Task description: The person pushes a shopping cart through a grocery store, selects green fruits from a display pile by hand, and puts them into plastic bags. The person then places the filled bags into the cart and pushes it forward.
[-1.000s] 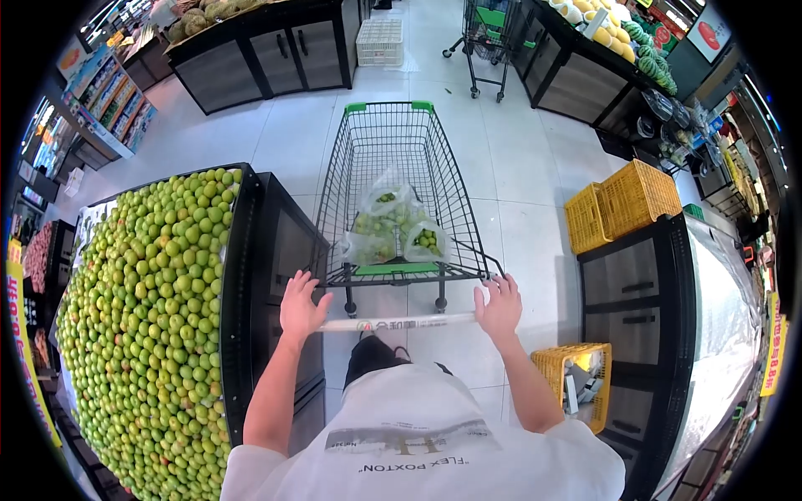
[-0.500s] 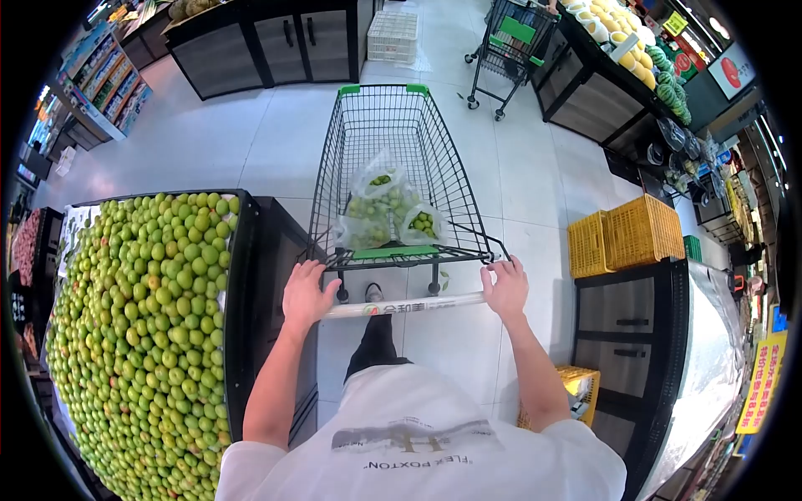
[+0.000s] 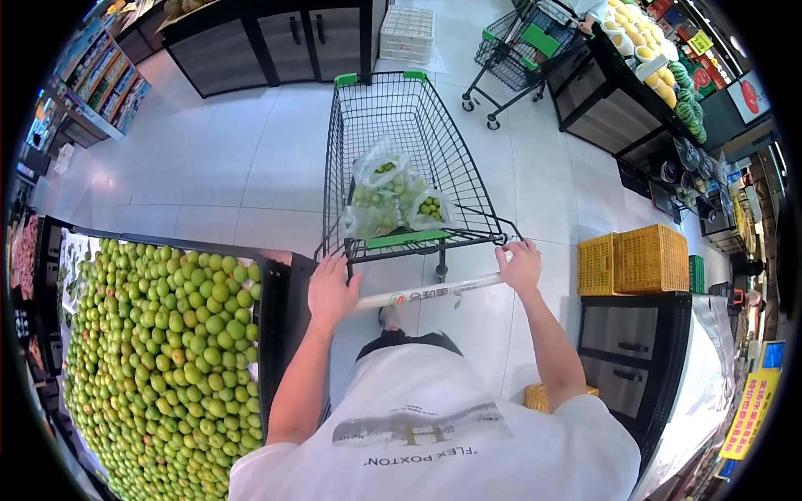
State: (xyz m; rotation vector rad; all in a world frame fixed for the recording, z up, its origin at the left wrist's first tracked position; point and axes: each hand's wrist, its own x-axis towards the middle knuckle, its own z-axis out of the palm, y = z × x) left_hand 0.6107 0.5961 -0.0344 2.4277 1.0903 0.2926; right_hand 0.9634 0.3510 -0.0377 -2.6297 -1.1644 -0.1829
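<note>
A black wire shopping cart (image 3: 458,132) with green trim stands directly in front of me. My left hand (image 3: 332,290) is closed around the left end of its white handle (image 3: 439,293). At the other end, my right hand (image 3: 520,267) grips the same handle, its fingers pointing forward beside the frame. Inside the cart, near the handle side, lie clear plastic bags (image 3: 386,200) of green fruit. One bag's opening shows several fruits at the right. The undersides of both hands are hidden.
On my left, a dark-edged stand holds a heap of green fruit (image 3: 180,342). Yellow crates (image 3: 650,259) sit on a dark cabinet (image 3: 622,338) at right. Another cart (image 3: 526,54) stands ahead right, near a fruit display (image 3: 639,33). White crates (image 3: 407,33) are ahead.
The view has turned a little, and the cart now points slightly more to the left. The cart ahead right appears turned and closer. Both hands have kept their hold on the handle.
</note>
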